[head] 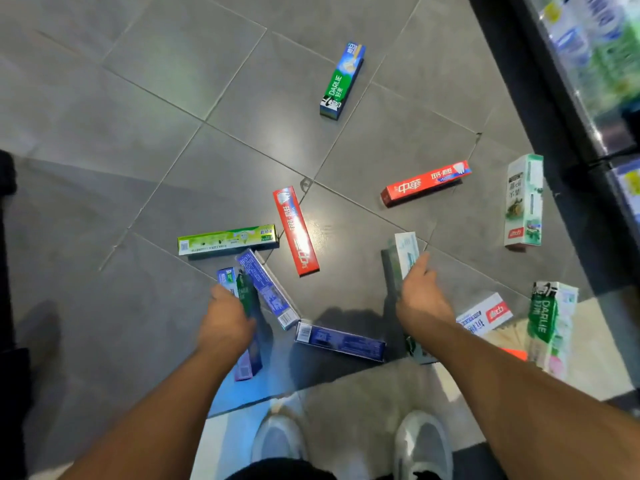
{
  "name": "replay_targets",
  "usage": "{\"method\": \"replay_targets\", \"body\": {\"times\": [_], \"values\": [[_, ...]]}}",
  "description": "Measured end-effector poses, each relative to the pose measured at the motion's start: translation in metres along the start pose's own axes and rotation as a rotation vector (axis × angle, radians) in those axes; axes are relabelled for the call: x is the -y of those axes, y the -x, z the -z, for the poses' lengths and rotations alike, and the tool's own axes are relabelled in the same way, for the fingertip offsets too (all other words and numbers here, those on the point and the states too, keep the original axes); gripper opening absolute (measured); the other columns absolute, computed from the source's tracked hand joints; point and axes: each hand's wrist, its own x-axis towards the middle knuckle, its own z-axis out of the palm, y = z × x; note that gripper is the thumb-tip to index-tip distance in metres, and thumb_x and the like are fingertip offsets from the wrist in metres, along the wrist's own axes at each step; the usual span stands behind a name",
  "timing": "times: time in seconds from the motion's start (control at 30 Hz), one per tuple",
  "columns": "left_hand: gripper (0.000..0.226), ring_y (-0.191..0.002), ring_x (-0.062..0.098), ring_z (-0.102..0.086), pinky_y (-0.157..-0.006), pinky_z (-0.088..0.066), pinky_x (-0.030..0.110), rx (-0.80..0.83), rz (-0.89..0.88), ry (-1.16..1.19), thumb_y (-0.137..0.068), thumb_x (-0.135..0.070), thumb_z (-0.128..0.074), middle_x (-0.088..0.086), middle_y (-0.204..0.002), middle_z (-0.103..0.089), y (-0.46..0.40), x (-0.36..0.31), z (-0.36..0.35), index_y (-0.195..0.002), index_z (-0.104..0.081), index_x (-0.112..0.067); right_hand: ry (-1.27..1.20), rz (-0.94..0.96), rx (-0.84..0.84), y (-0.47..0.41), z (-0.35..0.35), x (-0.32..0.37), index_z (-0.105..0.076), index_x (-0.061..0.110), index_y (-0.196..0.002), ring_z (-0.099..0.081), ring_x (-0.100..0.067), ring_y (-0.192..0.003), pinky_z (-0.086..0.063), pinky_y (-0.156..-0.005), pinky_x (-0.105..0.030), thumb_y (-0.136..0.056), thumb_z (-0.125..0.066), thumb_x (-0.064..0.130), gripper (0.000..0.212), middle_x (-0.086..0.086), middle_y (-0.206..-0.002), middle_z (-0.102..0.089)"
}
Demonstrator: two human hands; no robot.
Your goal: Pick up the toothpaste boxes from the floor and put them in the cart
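Observation:
Several toothpaste boxes lie scattered on the grey tiled floor (173,109). My left hand (227,323) grips a blue-green Darlie box (250,306) held lengthwise. My right hand (420,296) grips a pale white-green box (403,258) that points away from me. On the floor lie a green-blue Darlie box (341,81), two red boxes (296,230) (426,183), a lime-green box (227,239), two blue boxes (268,292) (341,341), a white-green box (524,200), a white-red box (485,315) and a Darlie pack (550,323). No cart is in view.
A store shelf (595,64) stocked with products runs along the right edge, with a dark base. My two grey shoes (420,441) stand at the bottom centre. A dark object (7,174) sits at the left edge.

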Motion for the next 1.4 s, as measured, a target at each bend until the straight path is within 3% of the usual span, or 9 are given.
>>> {"method": "replay_targets", "body": {"times": [0.13,0.23,0.4,0.6,0.77,0.9,1.07,1.2,1.4], "values": [[0.05,-0.1,0.038,-0.059,-0.081,-0.05,0.045,-0.064,-0.095,0.023,-0.078,-0.014,-0.072,0.014,-0.107,-0.053,0.072,-0.02,0.08,-0.103,-0.03,-0.013,0.1,0.142,-0.032,0.074,0.084,0.008,-0.01,0.009,-0.149,-0.056,-0.036,-0.115,-0.052,-0.089,-0.047,-0.088,-0.066,0.01,0.083,-0.014,-0.138,-0.042],[0.042,-0.095,0.037,-0.057,-0.075,-0.041,0.037,-0.123,-0.144,0.002,-0.082,-0.019,-0.067,0.011,-0.1,-0.05,0.149,-0.049,0.164,-0.1,-0.029,-0.014,0.137,0.224,-0.073,0.147,0.17,0.013,-0.032,0.006,-0.135,-0.059,-0.037,-0.109,-0.048,-0.083,-0.043,-0.087,-0.063,0.007,0.057,-0.014,-0.125,-0.047],[0.041,-0.098,0.037,-0.059,-0.073,-0.041,0.036,-0.2,-0.299,-0.135,-0.08,-0.032,-0.066,0.012,-0.105,-0.057,0.299,-0.097,0.316,-0.104,-0.039,-0.012,0.193,0.309,-0.133,0.285,0.33,0.014,-0.042,0.01,-0.118,-0.061,-0.034,-0.104,-0.048,-0.08,-0.039,-0.089,-0.055,0.012,0.033,-0.011,-0.116,-0.051],[0.038,-0.097,0.031,-0.06,-0.069,-0.041,0.032,-0.231,-0.54,-0.344,-0.078,-0.036,-0.063,0.007,-0.108,-0.058,0.458,-0.136,0.451,-0.096,-0.034,-0.019,0.212,0.324,-0.235,0.439,0.481,0.003,-0.047,0.014,-0.119,-0.063,-0.028,-0.106,-0.05,-0.081,-0.036,-0.087,-0.054,0.017,0.033,-0.006,-0.117,-0.056],[0.041,-0.094,0.032,-0.062,-0.068,-0.043,0.033,-0.257,-0.729,-0.499,-0.075,-0.038,-0.065,0.007,-0.103,-0.063,0.541,-0.17,0.504,-0.095,-0.036,-0.018,0.108,0.224,-0.296,0.533,0.547,-0.035,-0.053,0.014,-0.112,-0.063,-0.028,-0.107,-0.05,-0.08,-0.034,-0.082,-0.061,0.022,0.032,-0.007,-0.114,-0.062],[0.042,-0.095,0.03,-0.062,-0.07,-0.045,0.032,-0.308,-0.939,-0.631,-0.074,-0.04,-0.066,0.007,-0.104,-0.062,0.604,-0.211,0.508,-0.104,-0.046,-0.018,0.032,0.085,-0.34,0.589,0.563,-0.093,-0.053,0.018,-0.103,-0.062,-0.029,-0.106,-0.05,-0.079,-0.036,-0.08,-0.065,0.028,0.028,-0.007,-0.107,-0.06],[0.04,-0.093,0.03,-0.061,-0.073,-0.048,0.033,-0.251,-1.257,-0.749,-0.072,-0.041,-0.068,0.007,-0.104,-0.063,0.693,-0.259,0.464,-0.097,-0.045,-0.02,-0.091,-0.125,-0.431,0.653,0.554,-0.179,-0.06,0.02,-0.112,-0.065,-0.027,-0.105,-0.052,-0.081,-0.036,-0.076,-0.072,0.036,0.041,-0.005,-0.114,-0.066],[0.041,-0.1,0.032,-0.061,-0.079,-0.049,0.036,-0.182,-1.514,-0.854,-0.073,-0.044,-0.068,0.008,-0.106,-0.062,0.783,-0.277,0.399,-0.095,-0.041,-0.023,-0.192,-0.312,-0.474,0.715,0.536,-0.259,-0.056,0.019,-0.118,-0.063,-0.026,-0.106,-0.051,-0.08,-0.037,-0.08,-0.068,0.039,0.045,-0.005,-0.116,-0.063],[0.035,-0.082,0.025,-0.056,-0.064,-0.043,0.031,-0.079,-1.827,-1.042,-0.076,-0.041,-0.064,0.001,-0.094,-0.058,0.932,-0.253,0.262,-0.095,-0.04,-0.024,-0.415,-0.622,-0.487,0.827,0.458,-0.395,-0.054,0.019,-0.113,-0.062,-0.026,-0.104,-0.05,-0.078,-0.036,-0.078,-0.071,0.036,0.043,-0.003,-0.111,-0.062]]}}
